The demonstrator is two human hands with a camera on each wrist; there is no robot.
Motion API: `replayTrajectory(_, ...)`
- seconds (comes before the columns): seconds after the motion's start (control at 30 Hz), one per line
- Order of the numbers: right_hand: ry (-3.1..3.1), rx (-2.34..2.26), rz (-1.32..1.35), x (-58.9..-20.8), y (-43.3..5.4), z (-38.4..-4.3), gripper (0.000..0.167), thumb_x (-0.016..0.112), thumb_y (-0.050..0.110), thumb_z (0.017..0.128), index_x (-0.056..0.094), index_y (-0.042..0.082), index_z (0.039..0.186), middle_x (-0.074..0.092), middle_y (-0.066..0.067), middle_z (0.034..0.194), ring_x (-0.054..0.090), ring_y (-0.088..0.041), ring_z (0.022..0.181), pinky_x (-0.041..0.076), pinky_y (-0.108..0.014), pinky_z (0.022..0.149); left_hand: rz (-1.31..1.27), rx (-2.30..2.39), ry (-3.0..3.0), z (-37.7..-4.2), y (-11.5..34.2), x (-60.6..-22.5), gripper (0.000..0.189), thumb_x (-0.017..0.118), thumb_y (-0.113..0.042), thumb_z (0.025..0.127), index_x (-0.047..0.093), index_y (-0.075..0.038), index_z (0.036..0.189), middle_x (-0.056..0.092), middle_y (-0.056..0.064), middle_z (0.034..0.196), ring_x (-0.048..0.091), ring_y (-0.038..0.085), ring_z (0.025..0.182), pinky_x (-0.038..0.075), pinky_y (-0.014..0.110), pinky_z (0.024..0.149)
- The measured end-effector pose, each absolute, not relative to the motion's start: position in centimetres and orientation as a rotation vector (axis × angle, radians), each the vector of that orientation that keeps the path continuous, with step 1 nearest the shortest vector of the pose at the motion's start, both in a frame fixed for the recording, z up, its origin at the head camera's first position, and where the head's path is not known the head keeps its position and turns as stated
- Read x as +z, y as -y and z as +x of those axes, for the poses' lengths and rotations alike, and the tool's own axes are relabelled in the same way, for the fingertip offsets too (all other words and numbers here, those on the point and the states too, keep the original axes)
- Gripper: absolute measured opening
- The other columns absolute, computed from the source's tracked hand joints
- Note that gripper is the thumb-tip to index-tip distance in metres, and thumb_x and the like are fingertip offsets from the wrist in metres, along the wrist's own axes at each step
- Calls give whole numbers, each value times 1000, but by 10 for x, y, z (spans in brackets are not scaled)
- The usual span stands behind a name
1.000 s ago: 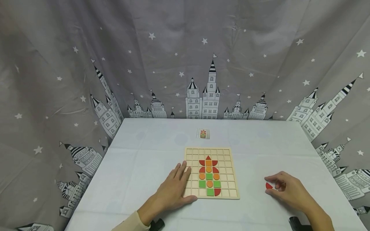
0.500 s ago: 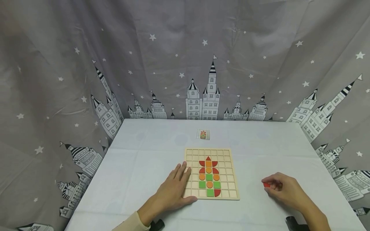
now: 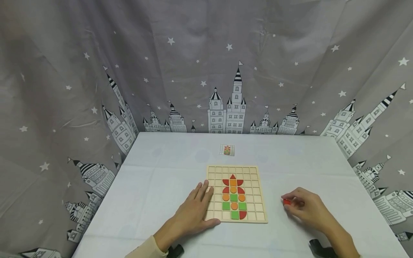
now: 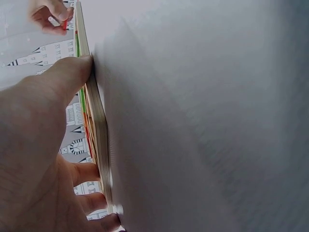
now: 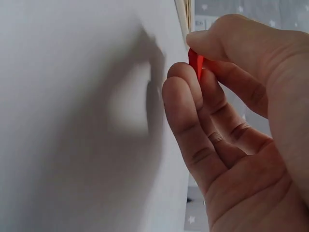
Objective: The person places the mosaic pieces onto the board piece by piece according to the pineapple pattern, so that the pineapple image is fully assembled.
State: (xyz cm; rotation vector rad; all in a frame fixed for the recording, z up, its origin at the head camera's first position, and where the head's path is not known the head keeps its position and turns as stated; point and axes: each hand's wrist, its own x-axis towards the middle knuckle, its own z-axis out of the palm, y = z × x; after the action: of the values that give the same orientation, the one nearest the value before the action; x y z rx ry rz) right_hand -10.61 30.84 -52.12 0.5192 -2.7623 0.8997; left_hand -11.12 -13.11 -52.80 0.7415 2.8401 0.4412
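On the table lies a square wooden grid board [image 3: 256,186] holding a figure of coloured tiles. A red triangle [image 3: 232,176] tops it, with red quarter-circle tiles, orange discs and green squares [image 3: 234,215] below. My left hand [image 3: 193,208] rests at the board's left edge, fingers spread and thumb at the near left corner; in the left wrist view the thumb and fingertips touch its side. To the right of the board, my right hand [image 3: 306,208] pinches a small red tile [image 5: 195,63] between thumb and fingers. Much of that tile is hidden by the fingers.
A small picture card [image 3: 227,149] showing a similar coloured figure on a grid lies behind the board. The white-covered table [image 3: 161,186] ends at a grey curtain [image 3: 193,53] printed with castles and stars.
My right hand has moved left toward the board with the red tile, which has turned in its fingers and shows less of its face. The left hand has stayed put.
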Motion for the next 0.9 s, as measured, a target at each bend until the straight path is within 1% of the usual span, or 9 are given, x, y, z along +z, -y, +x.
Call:
replayTrajectory(0.3,2703,1039,657,-511,-277,-111,37,98,-9,84,88,14,111,81,8,105,71,7,84,67,-22,73,754,448,-2841,-113,131,-527,114,78,-75,101,40,-2,180,27,26,192,29,50,179,39,62,142)
replayTrajectory(0.47,2762,1132,680,-506,-257,-115,35,95,-7,89,88,13,117,83,4,111,72,5,85,68,-22,76,768,442,-2853,-113,131,-526,113,78,-75,101,41,-2,179,29,27,192,31,50,179,39,63,141)
replayTrajectory(0.67,2779,1238,795,-506,-235,-118,30,93,-2,94,88,12,120,83,1,115,74,2,90,70,-23,79,769,449,-2855,-112,131,-526,114,77,-76,101,41,-2,180,28,27,192,31,50,179,40,63,141)
replayTrajectory(0.9,2754,1291,971,-506,-210,-120,35,89,-7,91,88,11,121,81,1,118,74,-1,92,69,-25,79,772,464,-2851,-112,131,-525,113,78,-74,101,41,-1,179,29,27,191,32,51,178,40,64,141)
